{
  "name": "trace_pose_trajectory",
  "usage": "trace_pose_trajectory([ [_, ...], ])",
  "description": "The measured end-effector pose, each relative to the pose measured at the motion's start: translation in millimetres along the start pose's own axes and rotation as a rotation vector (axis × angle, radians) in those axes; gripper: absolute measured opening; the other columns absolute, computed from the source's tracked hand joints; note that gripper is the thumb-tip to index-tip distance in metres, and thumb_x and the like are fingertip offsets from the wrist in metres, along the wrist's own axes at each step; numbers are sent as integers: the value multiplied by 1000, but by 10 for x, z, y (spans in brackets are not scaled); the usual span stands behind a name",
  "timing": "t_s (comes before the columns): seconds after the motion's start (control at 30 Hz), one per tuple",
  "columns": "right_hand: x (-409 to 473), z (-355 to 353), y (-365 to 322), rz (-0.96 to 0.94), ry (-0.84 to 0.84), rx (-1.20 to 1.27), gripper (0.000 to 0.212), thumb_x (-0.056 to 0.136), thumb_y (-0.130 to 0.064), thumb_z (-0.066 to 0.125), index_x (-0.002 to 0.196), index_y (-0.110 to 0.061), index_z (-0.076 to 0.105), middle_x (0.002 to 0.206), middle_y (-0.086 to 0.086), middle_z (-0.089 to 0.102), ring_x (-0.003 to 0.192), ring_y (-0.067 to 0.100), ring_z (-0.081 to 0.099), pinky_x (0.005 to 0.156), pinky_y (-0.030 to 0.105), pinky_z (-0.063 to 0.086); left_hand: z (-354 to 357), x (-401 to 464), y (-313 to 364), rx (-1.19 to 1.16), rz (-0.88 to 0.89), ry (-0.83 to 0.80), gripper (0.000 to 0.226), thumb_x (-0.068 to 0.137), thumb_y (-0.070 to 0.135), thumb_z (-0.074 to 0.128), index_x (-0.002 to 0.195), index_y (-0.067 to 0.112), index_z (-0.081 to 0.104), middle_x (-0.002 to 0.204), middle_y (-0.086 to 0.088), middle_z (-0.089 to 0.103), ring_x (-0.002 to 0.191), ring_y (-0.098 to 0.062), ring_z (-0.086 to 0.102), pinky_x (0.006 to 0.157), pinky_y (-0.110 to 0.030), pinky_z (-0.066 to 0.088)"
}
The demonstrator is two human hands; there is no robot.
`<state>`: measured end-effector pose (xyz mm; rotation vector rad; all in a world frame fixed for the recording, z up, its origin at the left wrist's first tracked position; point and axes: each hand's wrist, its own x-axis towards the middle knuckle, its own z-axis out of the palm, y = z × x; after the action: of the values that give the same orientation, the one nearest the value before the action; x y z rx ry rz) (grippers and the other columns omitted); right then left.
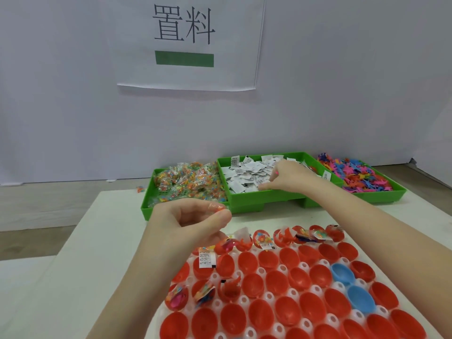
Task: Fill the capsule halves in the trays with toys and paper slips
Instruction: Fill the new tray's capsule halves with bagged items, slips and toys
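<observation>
We see a filling station from the worker's own eye level, both bare arms reaching forward over a white table (pixel 102 228). The left hand (pixel 193 223) hovers above the far-left corner of the capsule tray (pixel 315 288), thumb and fingertips pinching a small clear packet with something orange inside. The right hand (pixel 286 177) is stretched into the middle green bin (pixel 269 195), fingers curled down among the paper slips (pixel 247 176) — whether it has one pinched we cannot tell.

We judge the step to be a refill: the back row of red capsule halves (pixel 281 260) and a few at the left already hold toys and slips, while most of the cups nearer the worker are bare, two of them blue (pixel 352 285). The task looks early. Next, we expect, the packet goes into an unfilled cup and a single slip must be separated from the loose pile — thin paper that tends to cling in twos.

Left of the slips sits a green bin of bagged beads (pixel 188 181); to the right, a bin of pink, orange and blue rubbery figures (pixel 362 177). Behind is a plain pale wall bearing a paper sign (pixel 188 42) with two large characters above a green bar
</observation>
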<state>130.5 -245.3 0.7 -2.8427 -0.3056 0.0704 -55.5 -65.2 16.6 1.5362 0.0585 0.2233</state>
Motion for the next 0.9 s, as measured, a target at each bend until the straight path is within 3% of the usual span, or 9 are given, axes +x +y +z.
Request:
trace_pose_trajectory([
  [0.13,22,-9,-55,52,42,93,29,71,-34,78,83,-9,70,105,6,68,99,24,61,89,40,49,16,-22,27,6,-17,-21,18,53,14,78,66,7,67,56,-10,68,46,-15,65,44,-14,47],
  [0.27,-26,-18,-66,85,182,232,15,72,-24,76,64,-15,67,92,3,71,69,15,56,66,28,45,31,-30,14,4,-5,-3,23,52,20,78,69,7,67,59,-9,70,50,-16,67,47,-14,50],
  [0.37,-73,-42,-34,38,232,258,27,83,-19,62,69,4,68,86,14,72,47,14,42,56,24,40,49,-28,-17,-5,6,-5,7,71,12,74,64,13,70,61,-7,71,53,-16,68,49,-13,50],
  [0.43,-113,-61,-17,19,228,149,44,88,-23,57,49,-5,53,45,-2,57,39,12,31,48,22,31,66,-29,-37,-2,7,-2,17,76,12,71,59,16,72,63,-6,71,54,-16,68,50,-14,51],
  [0.47,-137,-74,-15,14,253,55,47,89,-27,56,45,-11,47,38,-6,46,39,12,32,47,22,28,80,-31,-38,2,2,0,18,77,12,70,59,17,72,63,-5,71,54,-15,68,51,-14,51],
  [0.6,-281,-144,-64,-31,490,-137,38,88,-46,55,73,-15,72,60,2,57,54,18,47,54,24,31,126,-48,-50,0,-20,10,11,80,14,68,70,10,71,64,-5,71,55,-14,68,53,-13,52],
  [0.7,-429,-215,-128,-91,507,440,27,77,-45,68,64,-22,70,55,-3,62,52,15,51,53,23,38,159,-53,-56,-18,-25,36,10,82,14,66,74,9,70,62,-5,71,56,-13,69,53,-12,51],
  [0.77,-456,-236,-148,-123,461,675,30,76,-37,72,62,-11,71,55,3,64,53,15,52,56,24,42,172,-56,-55,-31,-27,52,9,83,15,65,78,9,69,61,-3,71,58,-13,69,56,-13,53],
  [0.9,-319,-219,-82,-46,378,392,35,84,-19,61,67,12,60,45,11,40,41,12,25,60,25,33,175,-68,-63,-40,-12,61,7,83,16,65,78,11,68,60,-1,70,61,-13,70,63,-18,56],
])
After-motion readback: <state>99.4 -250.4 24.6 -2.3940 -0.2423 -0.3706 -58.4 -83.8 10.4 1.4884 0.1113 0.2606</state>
